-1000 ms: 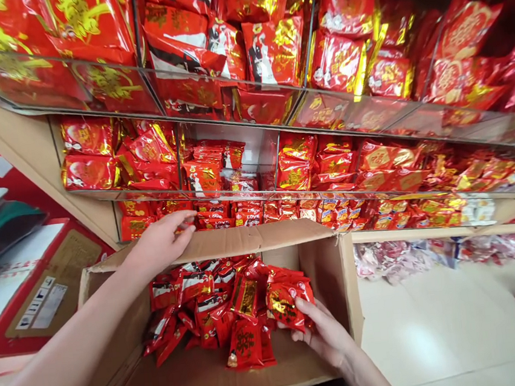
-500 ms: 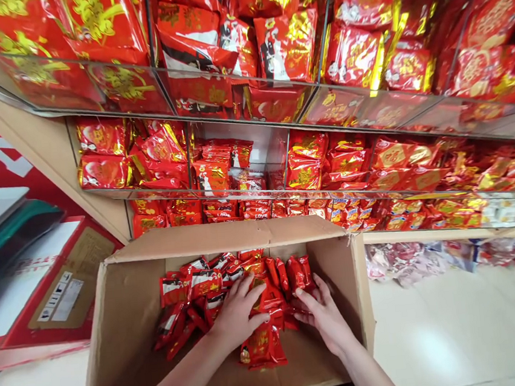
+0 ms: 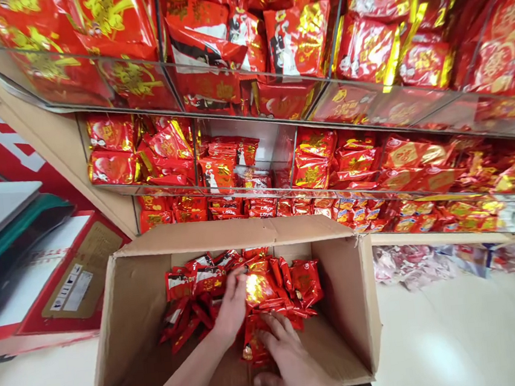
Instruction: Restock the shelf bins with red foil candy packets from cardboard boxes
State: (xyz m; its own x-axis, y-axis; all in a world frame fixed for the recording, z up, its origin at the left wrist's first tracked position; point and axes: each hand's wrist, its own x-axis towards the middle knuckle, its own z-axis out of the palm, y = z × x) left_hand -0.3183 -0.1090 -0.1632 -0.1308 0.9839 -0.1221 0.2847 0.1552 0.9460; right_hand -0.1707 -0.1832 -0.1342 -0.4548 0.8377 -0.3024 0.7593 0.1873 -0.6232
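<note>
An open cardboard box [image 3: 345, 306] holds a pile of small red snack packets with gold print. In the pile's middle, my left hand [image 3: 232, 307] rests its stretched fingers against the left side of a shiny red and gold packet [image 3: 260, 287]. Lower down, my right hand [image 3: 286, 357] has its thumb spread away and its fingertips over a red packet [image 3: 253, 339] at the front of the pile. Red, black and white packets [image 3: 209, 279] lie left of my left hand. At the pile's right side leans another red packet [image 3: 307, 282].
Behind the box rise shelves with clear plastic fronts [image 3: 248, 97], filled with red and gold packets. A red carton [image 3: 87, 276] and a teal and black stack [image 3: 20, 240] stand at left. Plastic-wrapped goods [image 3: 410, 263] lie on the pale floor [image 3: 435, 333] at right.
My right hand has left the packets at the pile's right side and moved left and toward me, over the front packet. My left hand's fingers have drawn closer together. The view has shifted slightly.
</note>
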